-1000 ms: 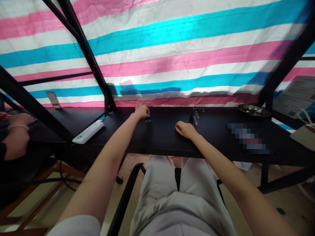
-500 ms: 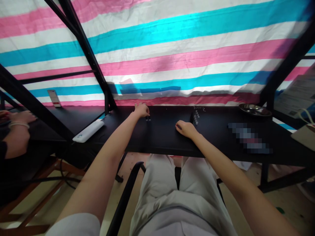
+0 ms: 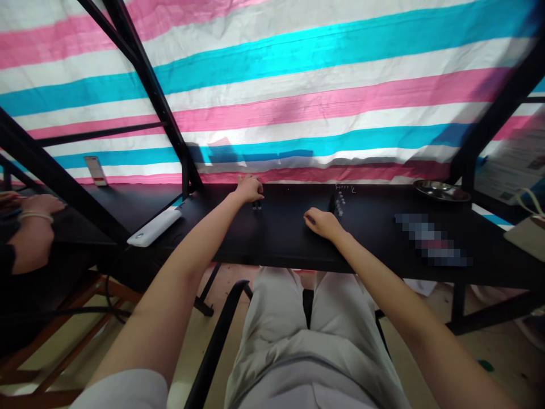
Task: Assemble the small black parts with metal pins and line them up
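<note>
My left hand (image 3: 250, 188) reaches to the far part of the black table (image 3: 281, 244), its fingers bent down and drawn together. Just below its fingertips stand small dark pieces with shiny ends (image 3: 256, 207), too small to name. Whatever the fingertips pinch is hidden from me. My right hand (image 3: 322, 221) rests on the tabletop, loosely curled with nothing visible in it. Beyond and right of that hand is a small dark block (image 3: 332, 203) beside a row of several clear, shiny little pieces (image 3: 340, 203). Thin, curly wire-like bits (image 3: 346, 187) lie behind them.
A round metal dish (image 3: 441, 191) sits at the back right, with a blurred-out item (image 3: 432, 238) in front. To the left lies a white oblong device (image 3: 154, 228). Black frame posts (image 3: 155, 91) slant upward there. Another person's hand (image 3: 42, 204) is at the far left.
My left hand has shifted slightly right, over the small dark pieces. My right hand stays where it was.
</note>
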{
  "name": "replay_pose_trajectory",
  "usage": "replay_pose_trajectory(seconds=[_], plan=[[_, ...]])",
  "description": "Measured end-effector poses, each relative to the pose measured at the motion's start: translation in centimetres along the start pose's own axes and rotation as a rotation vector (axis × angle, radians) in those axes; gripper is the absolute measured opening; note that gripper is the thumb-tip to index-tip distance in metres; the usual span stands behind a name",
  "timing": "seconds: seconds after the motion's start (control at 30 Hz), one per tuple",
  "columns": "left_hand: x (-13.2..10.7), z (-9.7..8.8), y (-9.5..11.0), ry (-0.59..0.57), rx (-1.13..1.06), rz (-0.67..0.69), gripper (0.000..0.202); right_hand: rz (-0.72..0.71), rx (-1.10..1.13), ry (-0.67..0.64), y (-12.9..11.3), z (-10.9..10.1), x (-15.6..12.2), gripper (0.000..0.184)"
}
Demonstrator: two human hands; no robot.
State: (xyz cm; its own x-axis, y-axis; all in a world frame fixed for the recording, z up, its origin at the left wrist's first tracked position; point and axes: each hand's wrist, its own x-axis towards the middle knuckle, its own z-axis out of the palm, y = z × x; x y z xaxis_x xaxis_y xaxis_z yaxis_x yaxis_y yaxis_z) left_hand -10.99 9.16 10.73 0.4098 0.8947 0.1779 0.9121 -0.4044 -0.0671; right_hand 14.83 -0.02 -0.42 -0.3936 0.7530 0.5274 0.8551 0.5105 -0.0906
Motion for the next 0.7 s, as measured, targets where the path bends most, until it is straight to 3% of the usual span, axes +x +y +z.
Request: replay_pose_trajectory(seconds=[0.1, 0.2, 0.33, 0.4, 0.53, 0.7], plan=[[-0.5, -0.4, 1.8, 0.090, -0.019, 0.118, 0.017, 0.001, 0.028, 0.110, 0.1, -0.7, -0.3, 0.030], [-1.2, -0.5, 4.6, 0.185, -0.042, 0.277, 0.022, 0.068, 0.054, 0.339, 1.0, -1.8, -0.9, 0.029], [-2.5, 0.3, 9.2, 0.218, -0.041, 0.473, 0.031, 0.338, 0.056, 0.766, 3.2, -3.4, -2.1, 0.028], [-3.1, 1.1, 11.4, 0.215, -0.044, 0.544, 0.036, 0.453, 0.062, 0.899, 4.2, -3.9, -2.5, 0.028], [-3.1, 3.3, 14.8, 0.198, -0.066, 0.530, 0.049, 0.521, 0.093, 0.957, 4.8, -4.3, -2.8, 0.030], [-1.5, 6.0, 17.4, 0.181, -0.084, 0.449, 0.056, 0.517, 0.061, 0.943, 4.7, -4.1, -2.6, 0.029]])
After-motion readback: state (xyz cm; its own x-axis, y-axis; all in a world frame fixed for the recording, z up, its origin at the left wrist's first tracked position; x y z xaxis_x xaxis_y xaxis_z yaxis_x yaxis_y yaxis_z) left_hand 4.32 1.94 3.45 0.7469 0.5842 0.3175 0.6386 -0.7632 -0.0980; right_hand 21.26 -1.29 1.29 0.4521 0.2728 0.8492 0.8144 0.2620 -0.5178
